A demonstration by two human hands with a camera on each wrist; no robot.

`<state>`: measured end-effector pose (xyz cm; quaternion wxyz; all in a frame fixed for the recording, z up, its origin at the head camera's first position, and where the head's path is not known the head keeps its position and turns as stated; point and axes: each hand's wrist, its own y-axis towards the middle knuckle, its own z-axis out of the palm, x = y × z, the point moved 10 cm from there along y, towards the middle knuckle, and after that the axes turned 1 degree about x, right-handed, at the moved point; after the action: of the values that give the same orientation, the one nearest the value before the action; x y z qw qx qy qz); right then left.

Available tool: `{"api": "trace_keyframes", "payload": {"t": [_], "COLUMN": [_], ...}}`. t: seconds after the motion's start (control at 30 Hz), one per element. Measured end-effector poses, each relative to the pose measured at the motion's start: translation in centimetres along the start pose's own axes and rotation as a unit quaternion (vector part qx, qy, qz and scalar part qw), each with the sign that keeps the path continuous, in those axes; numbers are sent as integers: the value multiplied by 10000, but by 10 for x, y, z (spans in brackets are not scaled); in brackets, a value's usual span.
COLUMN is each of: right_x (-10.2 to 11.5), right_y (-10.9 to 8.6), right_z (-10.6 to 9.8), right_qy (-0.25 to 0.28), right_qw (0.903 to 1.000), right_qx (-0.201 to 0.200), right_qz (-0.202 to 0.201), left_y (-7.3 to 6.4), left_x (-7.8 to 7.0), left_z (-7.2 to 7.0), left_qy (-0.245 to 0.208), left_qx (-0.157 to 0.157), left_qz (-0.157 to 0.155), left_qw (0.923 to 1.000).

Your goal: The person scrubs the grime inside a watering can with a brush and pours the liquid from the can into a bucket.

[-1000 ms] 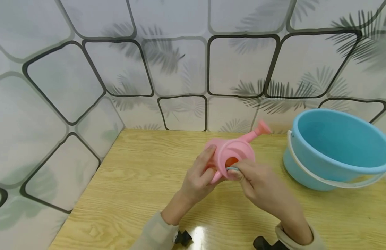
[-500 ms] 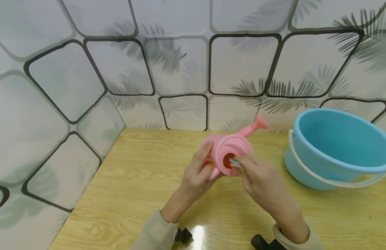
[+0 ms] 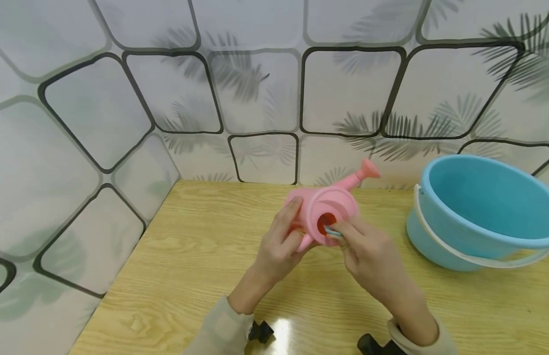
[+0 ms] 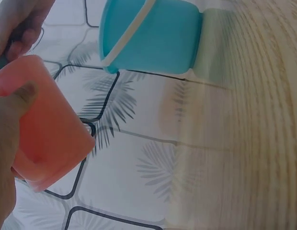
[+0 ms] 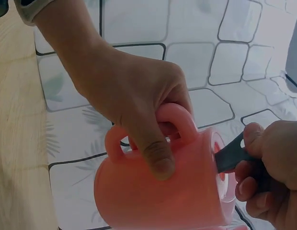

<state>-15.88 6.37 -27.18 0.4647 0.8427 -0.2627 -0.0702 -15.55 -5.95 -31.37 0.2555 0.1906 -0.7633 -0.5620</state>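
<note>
A pink watering can is held tilted above the table, its round opening facing the person and its spout pointing to the far right. My left hand grips it at the handle, thumb lying along the pink side in the right wrist view. My right hand pinches a blue-grey, cloth-like piece at the opening. One end of that piece reaches inside the can, where it is hidden; the rest is bunched in the curled fingers. Reddish-orange colour shows within the opening.
To the right on the wood-grain table stands a light-blue bucket, its white handle hanging down in front. A patterned wall rises behind the table and along its left side.
The watering can has shifted slightly up and left. My right hand has drawn back a little from the opening, showing more of it, while still pinching the blue-grey piece.
</note>
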Motion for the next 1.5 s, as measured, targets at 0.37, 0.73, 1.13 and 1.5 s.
{"api": "trace_keyframes", "payload": {"t": [0.37,0.73,1.13,1.5], "right_x": [-26,-16,-18,-26], "right_y": [-3,1,1,-8], "right_z": [-18,-9,-9,-7], "right_qy": [2401,2209,2272,2367], "right_qw": [9665,9694,9669,9500], "right_qx": [-146,32,187,-151], "right_qz": [891,1075,1143,2029], "left_y": [-4,-4,-1,-1], "left_x": [0,-3,-1,-4], "left_z": [2,2,2,4], "left_qy": [-92,-178,-217,-133], "left_qx": [-49,-66,-74,-163], "left_qz": [-20,31,-85,-140], "left_qw": [9999,9998,9997,9997]}}
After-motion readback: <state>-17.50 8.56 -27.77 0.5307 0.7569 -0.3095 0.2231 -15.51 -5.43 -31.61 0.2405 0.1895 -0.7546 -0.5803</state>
